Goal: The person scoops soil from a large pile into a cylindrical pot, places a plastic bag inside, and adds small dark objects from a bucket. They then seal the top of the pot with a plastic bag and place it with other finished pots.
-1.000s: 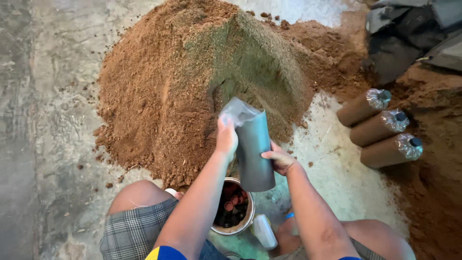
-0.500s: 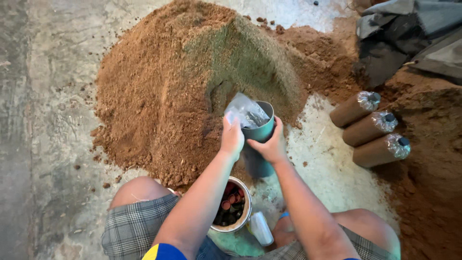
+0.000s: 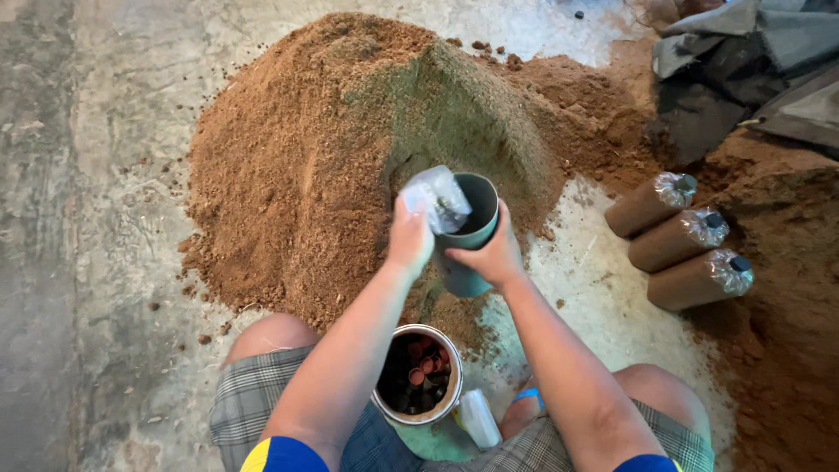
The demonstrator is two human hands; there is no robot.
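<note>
Concrete floor [image 3: 79,218] carries a big mound of brown soil [image 3: 332,166]. Since a second ago the green tube [image 3: 468,232] has tipped from pointing down to mouth-up against the mound's foot. Her right hand [image 3: 496,253] grips its wall; her left hand [image 3: 409,236] pinches a clear plastic bag [image 3: 437,197], seemingly at the rim. Three filled bags [image 3: 677,240] lie well apart rightward; a tin of caps [image 3: 418,374] sits between the knees.

Three filled brown bags [image 3: 690,240], one green tube [image 3: 470,232], one clear plastic bag [image 3: 437,198], one tin of caps [image 3: 418,374], one soil heap [image 3: 350,149]
</note>
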